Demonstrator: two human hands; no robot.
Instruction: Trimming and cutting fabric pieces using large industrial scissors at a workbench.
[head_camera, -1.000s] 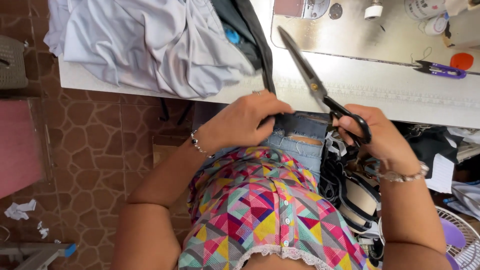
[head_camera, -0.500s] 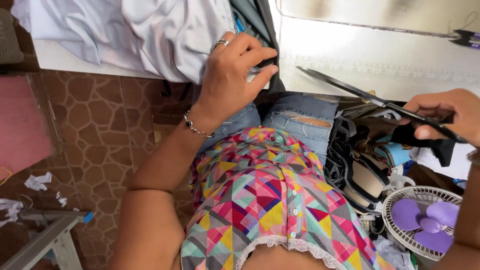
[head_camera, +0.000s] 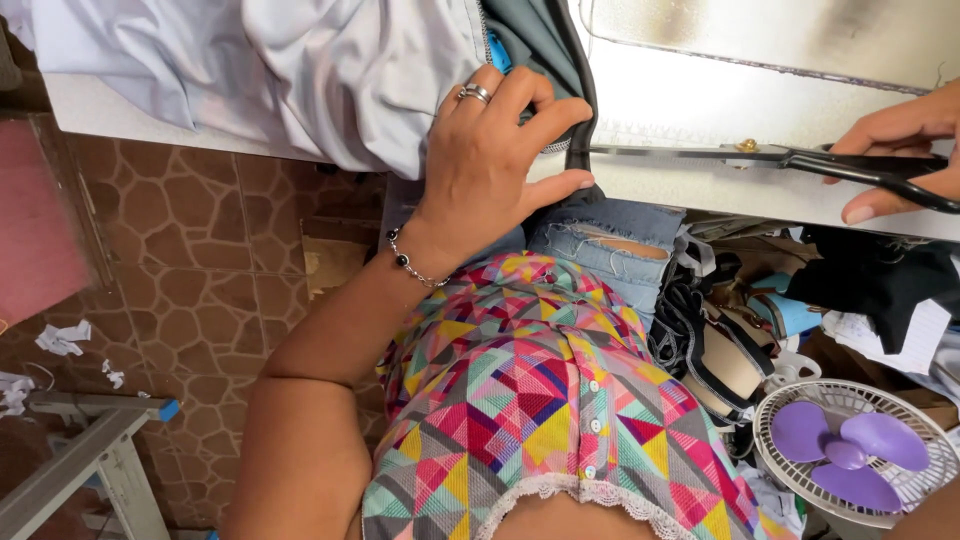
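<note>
My left hand, with rings and a beaded bracelet, grips the dark grey fabric at the table's edge, pinching its black strip. My right hand holds the black handles of large scissors. Their long blades lie flat along the white table, and the tip reaches the dark strip by my left thumb. A pale lilac garment is piled on the table to the left of the dark fabric.
A metal plate lies at the back of the table. Below the table edge on the right are sandals, dark cloth and a small white fan with purple blades. Paper scraps lie on the brown stone-patterned floor.
My left hand rose from my lap to the table edge and gripped the dark fabric. The scissors swung from upright to level, and their tip came to the fabric.
</note>
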